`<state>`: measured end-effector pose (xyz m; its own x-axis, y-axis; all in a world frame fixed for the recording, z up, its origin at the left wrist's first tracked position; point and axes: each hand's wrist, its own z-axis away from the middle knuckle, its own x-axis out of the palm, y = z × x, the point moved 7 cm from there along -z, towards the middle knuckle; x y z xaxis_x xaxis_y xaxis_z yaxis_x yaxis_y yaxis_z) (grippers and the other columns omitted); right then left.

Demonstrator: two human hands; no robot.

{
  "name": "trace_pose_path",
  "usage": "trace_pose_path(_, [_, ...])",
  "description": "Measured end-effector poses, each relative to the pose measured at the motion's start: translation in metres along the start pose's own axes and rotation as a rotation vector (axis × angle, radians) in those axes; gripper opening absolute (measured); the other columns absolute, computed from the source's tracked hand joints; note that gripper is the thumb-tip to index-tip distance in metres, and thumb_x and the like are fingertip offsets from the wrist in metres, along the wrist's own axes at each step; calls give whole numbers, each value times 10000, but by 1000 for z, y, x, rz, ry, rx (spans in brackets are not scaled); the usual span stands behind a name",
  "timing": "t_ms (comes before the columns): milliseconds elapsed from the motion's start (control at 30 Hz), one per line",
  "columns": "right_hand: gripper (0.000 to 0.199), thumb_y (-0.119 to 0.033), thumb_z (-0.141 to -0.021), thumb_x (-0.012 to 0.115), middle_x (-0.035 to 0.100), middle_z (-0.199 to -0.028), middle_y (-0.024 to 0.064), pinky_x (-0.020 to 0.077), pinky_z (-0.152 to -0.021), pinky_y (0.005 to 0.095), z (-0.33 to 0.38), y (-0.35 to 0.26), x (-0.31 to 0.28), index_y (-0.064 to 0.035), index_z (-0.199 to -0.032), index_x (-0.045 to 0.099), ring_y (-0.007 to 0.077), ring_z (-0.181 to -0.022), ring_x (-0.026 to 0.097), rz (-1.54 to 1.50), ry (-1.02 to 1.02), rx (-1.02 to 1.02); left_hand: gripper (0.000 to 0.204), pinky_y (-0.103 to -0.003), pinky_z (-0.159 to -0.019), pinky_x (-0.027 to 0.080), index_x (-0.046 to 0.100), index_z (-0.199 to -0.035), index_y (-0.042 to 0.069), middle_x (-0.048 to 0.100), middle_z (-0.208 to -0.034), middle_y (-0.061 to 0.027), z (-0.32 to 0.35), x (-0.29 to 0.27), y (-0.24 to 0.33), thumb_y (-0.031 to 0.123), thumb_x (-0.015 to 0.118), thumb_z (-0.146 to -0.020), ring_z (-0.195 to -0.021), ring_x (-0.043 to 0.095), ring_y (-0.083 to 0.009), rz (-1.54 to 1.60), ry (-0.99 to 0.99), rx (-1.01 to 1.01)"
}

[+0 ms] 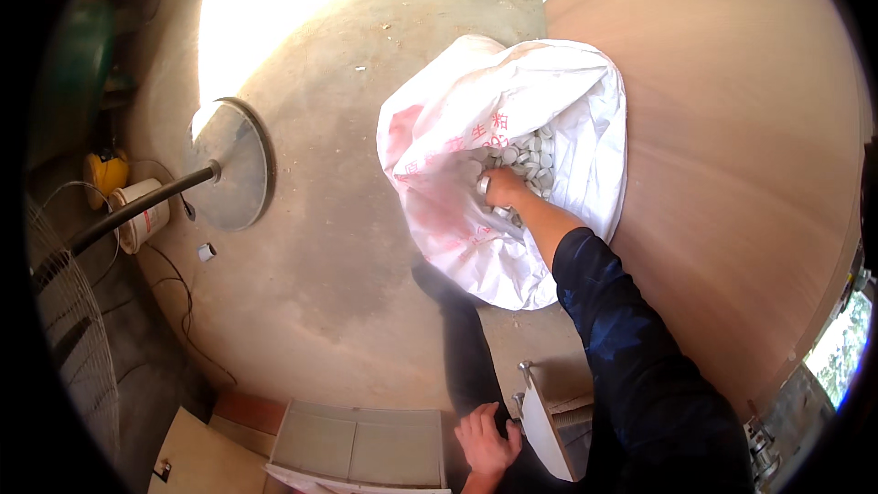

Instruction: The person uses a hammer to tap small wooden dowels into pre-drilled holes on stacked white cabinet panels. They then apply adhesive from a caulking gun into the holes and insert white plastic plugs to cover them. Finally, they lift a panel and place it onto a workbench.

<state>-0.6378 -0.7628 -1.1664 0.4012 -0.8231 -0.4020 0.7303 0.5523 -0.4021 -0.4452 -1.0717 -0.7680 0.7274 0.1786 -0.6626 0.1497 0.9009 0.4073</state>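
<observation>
A large white woven sack with red print stands on the floor with its mouth spread wide. Inside lie many small round white caps. My right hand reaches down into the sack with its fingers curled, a white cap showing at the fingertips; how many it holds is hidden. My left hand lies flat on my dark-trousered leg, fingers somewhat apart, holding nothing.
A wooden panel rises right of the sack. To the left stand a fan's round base and pole, a white bucket and a loose cable. Below are a grey cabinet and a board with metal fittings.
</observation>
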Motion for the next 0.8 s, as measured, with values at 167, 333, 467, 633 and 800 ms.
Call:
trace_pose_path(167, [510, -53, -772, 769, 733, -1134, 89, 586, -819, 441, 27, 28, -25, -167, -1266, 711, 271, -993, 718, -682, -40, 208, 490, -483, -901, 437, 633, -1263, 67, 666, -1219, -121, 3, 0, 7, 235, 738, -815, -1087, 616, -348, 9, -24, 4])
trace_pose_path(333, [395, 5, -829, 701, 659, -1029, 37, 549, -700, 431, 64, 16, -38, -212, -1156, 660, 221, -882, 674, -1268, -57, 183, 489, -495, -912, 446, 629, -1259, 59, 659, -1202, -137, 7, 0, 9, 231, 735, -814, -1083, 611, -365, 23, -4, 11])
trace_pose_path(467, [417, -25, -848, 717, 641, -1080, 24, 537, -823, 479, 108, -29, -59, -262, -1176, 616, 216, -933, 661, -1471, -11, 148, 500, -497, -919, 454, 630, -1267, 60, 657, -1205, -140, 19, 4, 7, 237, 739, -812, -1097, 611, -366, 18, 26, -9])
trace_pose_path(633, [384, -6, -844, 708, 624, -1049, 8, 554, -719, 405, 130, -5, -46, -252, -1120, 605, 203, -889, 660, -1104, 337, -422, 504, -509, -933, 464, 630, -1260, 57, 655, -1197, -149, 16, -3, 13, 249, 749, -809, -1115, 607, -368, -21, -8, 24])
trace_pose_path(800, [351, -39, -838, 779, 653, -1355, 112, 616, -889, 412, 267, -97, -60, -146, -1152, 663, 310, -1204, 673, -1933, -198, -265, 509, -523, -945, 470, 622, -1257, 33, 640, -1188, -183, 10, -10, 2, 255, 746, -817, -1100, 603, -390, -36, 14, 51])
